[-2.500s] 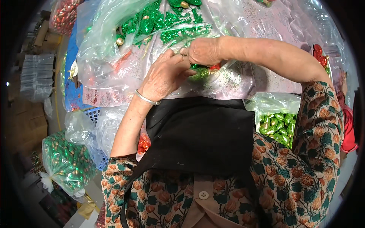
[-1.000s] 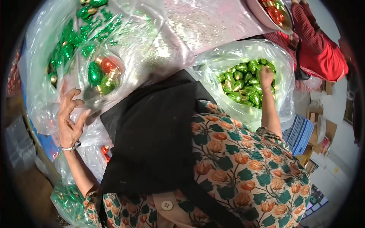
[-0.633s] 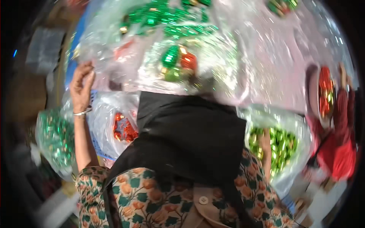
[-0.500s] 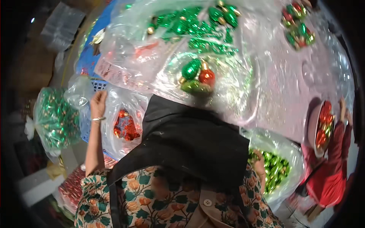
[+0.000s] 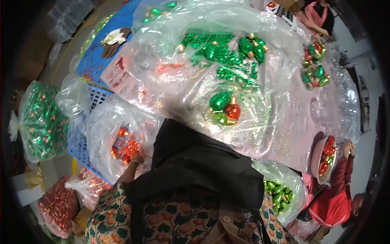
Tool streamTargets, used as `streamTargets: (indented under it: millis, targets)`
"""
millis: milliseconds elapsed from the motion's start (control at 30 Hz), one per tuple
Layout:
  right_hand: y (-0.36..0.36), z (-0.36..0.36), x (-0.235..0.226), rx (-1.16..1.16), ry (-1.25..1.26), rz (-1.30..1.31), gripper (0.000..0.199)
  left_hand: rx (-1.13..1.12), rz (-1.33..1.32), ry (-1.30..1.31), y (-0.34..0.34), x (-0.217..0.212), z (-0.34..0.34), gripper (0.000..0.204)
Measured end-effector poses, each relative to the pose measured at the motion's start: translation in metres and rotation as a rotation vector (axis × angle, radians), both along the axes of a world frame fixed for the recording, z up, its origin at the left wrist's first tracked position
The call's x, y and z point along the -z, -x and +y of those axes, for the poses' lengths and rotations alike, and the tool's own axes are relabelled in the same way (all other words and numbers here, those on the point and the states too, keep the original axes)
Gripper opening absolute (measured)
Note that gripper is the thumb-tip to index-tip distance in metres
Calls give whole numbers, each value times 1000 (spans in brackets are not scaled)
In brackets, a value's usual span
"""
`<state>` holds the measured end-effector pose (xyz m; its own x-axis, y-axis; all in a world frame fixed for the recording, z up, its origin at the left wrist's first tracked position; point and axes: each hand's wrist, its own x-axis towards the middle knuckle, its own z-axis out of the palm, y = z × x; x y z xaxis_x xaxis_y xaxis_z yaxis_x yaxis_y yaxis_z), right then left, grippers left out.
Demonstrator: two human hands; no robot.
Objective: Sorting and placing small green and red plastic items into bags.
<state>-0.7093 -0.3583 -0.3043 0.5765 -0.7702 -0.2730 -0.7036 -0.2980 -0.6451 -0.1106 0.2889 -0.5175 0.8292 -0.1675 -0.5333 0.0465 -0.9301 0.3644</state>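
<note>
My left hand (image 5: 137,157) reaches into an open clear plastic bag (image 5: 99,122) at the left and touches the shiny red bulb-shaped ornaments (image 5: 129,149) inside. Its fingertips are hidden among them, so I cannot tell whether they grip one. My right hand is out of sight, with my black apron (image 5: 207,162) across the middle. On the plastic-covered table ahead lies a small cluster of a dark green bulb ornament (image 5: 220,100), a red bulb ornament (image 5: 232,111) and a light green bulb ornament (image 5: 221,118). Another open bag, at lower right, holds light green bulb ornaments (image 5: 280,196).
Green bulb ornaments (image 5: 246,45) and green glitter lie farther back. Finished-looking mixed clusters (image 5: 315,77) sit at far right. Co-workers are at right, one beside a pink basin (image 5: 317,156) of red ornaments. Tied bags of green (image 5: 42,122) and red ornaments (image 5: 59,207) stand left.
My left hand has come down from the bag's upper edge into the red ornaments. My right hand, earlier at the light green ornaments, has left view. The view has shifted.
</note>
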Motion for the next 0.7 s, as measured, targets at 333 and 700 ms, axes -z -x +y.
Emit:
streamTargets:
  millis: [333, 700]
  targets:
    - [-344, 45, -287, 86, -880, -228, 19, 718, 380, -182, 38, 11, 24, 27]
    - [-369, 72, -247, 176, -639, -473, 13, -478, 99, 419, 17, -196, -43, 24]
